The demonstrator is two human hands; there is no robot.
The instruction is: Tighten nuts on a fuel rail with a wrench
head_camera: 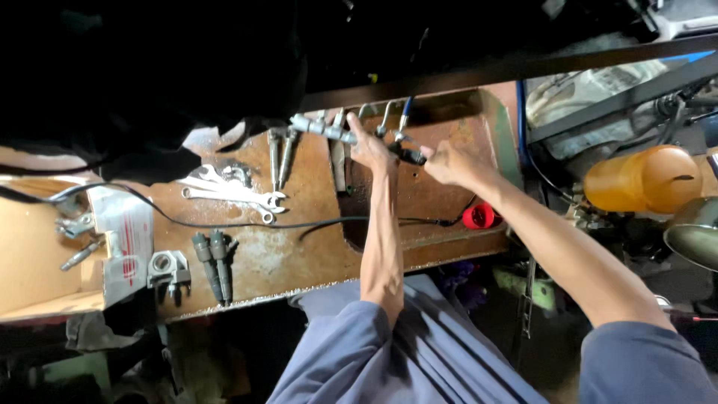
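In the head view, the left hand [370, 148] is laid with fingers extended on a grey metal injector [323, 128] near the rusty bench's [299, 258] far edge. A small dark part [410, 155] is pinched by the right hand [447, 162]. Spanners [232, 196] lie well apart leftward; bare plate is left below the hands.

An open brown cardboard box [34, 254] sits at the worktop's left end. A white plastic packet with red print [123, 232] lies against its right side.

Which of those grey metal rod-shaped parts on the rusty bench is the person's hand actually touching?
The grey metal part lying crosswise at the bench's far edge: the left hand has a finger on it. The upright pair and the near pair lie untouched.
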